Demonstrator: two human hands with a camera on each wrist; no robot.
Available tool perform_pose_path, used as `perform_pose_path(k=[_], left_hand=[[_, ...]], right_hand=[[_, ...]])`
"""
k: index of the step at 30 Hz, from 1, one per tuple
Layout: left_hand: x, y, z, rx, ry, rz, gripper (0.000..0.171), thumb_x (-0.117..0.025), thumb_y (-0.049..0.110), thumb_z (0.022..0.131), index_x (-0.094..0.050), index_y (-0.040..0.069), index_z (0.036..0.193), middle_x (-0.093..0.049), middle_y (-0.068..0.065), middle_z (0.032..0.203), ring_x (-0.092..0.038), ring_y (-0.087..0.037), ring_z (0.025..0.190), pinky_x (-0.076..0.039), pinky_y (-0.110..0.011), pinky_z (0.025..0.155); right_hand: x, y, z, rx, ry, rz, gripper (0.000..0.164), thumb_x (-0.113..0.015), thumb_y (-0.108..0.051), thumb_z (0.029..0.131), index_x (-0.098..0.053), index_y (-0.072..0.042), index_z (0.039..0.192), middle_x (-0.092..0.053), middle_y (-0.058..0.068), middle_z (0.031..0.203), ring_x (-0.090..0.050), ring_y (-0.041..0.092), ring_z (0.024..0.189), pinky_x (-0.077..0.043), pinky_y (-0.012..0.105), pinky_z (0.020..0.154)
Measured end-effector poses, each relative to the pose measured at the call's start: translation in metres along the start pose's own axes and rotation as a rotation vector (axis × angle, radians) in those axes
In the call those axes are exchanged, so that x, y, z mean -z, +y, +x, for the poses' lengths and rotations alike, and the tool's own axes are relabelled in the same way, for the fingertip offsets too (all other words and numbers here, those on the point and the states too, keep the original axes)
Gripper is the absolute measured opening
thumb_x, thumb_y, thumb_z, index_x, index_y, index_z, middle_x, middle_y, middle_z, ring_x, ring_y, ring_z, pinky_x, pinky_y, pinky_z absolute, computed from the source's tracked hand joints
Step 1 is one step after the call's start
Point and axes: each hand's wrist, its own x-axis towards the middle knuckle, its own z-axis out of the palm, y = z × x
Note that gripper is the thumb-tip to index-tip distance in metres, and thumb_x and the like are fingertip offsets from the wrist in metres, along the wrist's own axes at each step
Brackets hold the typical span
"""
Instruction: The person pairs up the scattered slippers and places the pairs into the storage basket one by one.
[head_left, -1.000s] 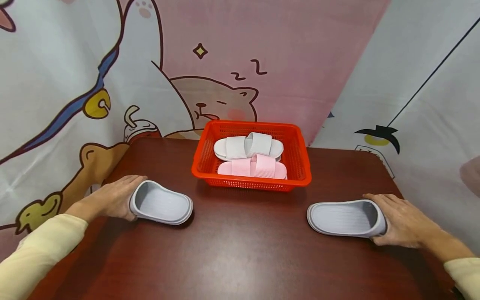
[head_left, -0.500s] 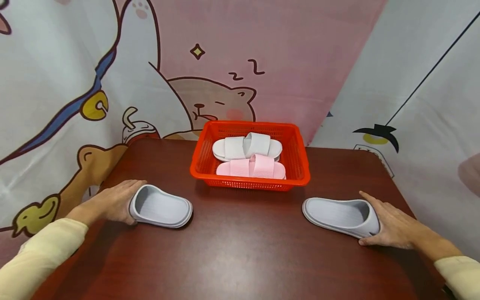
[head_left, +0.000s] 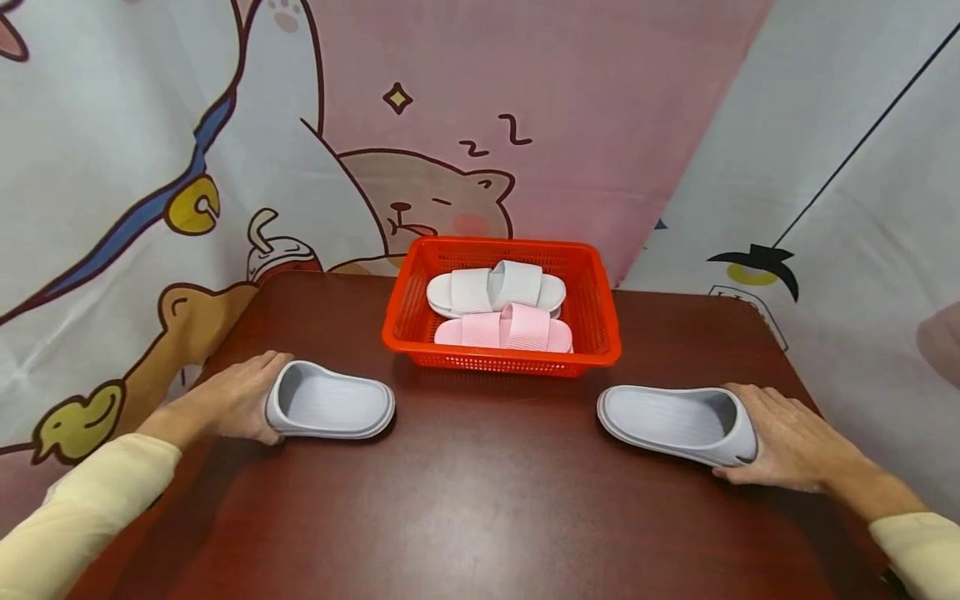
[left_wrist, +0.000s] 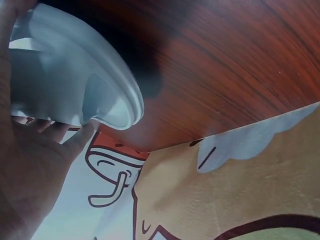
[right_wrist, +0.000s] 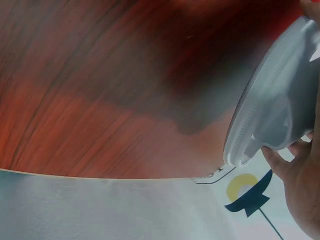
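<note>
On the left, my left hand (head_left: 243, 400) grips a light grey slipper (head_left: 341, 406) by its rounded closed toe, thumb on the near side and fingers on the far side. The heel points inward to the right. A matching grey slipper (head_left: 660, 421) is in my right hand (head_left: 791, 437), held around the toe with its heel pointing left. In the left wrist view, the slipper (left_wrist: 70, 75) shows its side with a dark shadow on the table beside it. The right wrist view shows the other slipper (right_wrist: 272, 105) tilted, with fingers curled under its toe.
A red plastic basket (head_left: 495, 360) stands at the back middle of the dark brown table (head_left: 480, 500). Inside lie white slippers (head_left: 472, 293) and pink slippers (head_left: 528, 329). A cartoon-printed cloth (head_left: 585, 108) hangs behind and along both sides.
The right slipper has turned, its heel swinging toward the back, and shifted slightly left. My right fingers have closed in on its toe. The left slipper has moved slightly right.
</note>
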Motion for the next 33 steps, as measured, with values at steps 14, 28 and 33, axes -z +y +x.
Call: perform_pose_path(k=[14,28,33], left_hand=[[-0.003,0.019,0.005,0.006,0.0,0.045,0.11,-0.096,0.048,0.045,-0.045,0.004,0.132,-0.059,-0.009,0.118,-0.058,-0.036,0.106,-0.05,-0.054,0.08],[-0.008,0.036,0.007,0.024,0.017,0.078,0.114,-0.094,0.054,0.047,-0.045,0.001,0.134,-0.058,-0.013,0.121,-0.057,-0.038,0.11,-0.049,-0.057,0.08],[-0.01,0.044,0.009,0.043,0.015,0.114,0.117,-0.092,0.056,0.047,-0.044,-0.003,0.136,-0.058,-0.015,0.121,-0.056,-0.039,0.113,-0.048,-0.059,0.083]], right_hand=[[0.006,-0.029,0.002,0.019,0.047,0.013,0.112,-0.086,-0.073,0.054,-0.048,-0.008,0.136,-0.057,0.004,0.115,-0.053,0.023,0.1,-0.044,0.049,0.073],[0.001,-0.041,0.009,0.044,0.063,-0.034,0.11,-0.083,-0.077,0.055,-0.049,-0.009,0.135,-0.057,0.003,0.115,-0.054,0.023,0.099,-0.046,0.05,0.074],[-0.002,-0.044,0.008,0.035,0.053,-0.029,0.109,-0.082,-0.077,0.056,-0.048,-0.01,0.136,-0.057,0.004,0.116,-0.054,0.024,0.101,-0.046,0.051,0.077]])
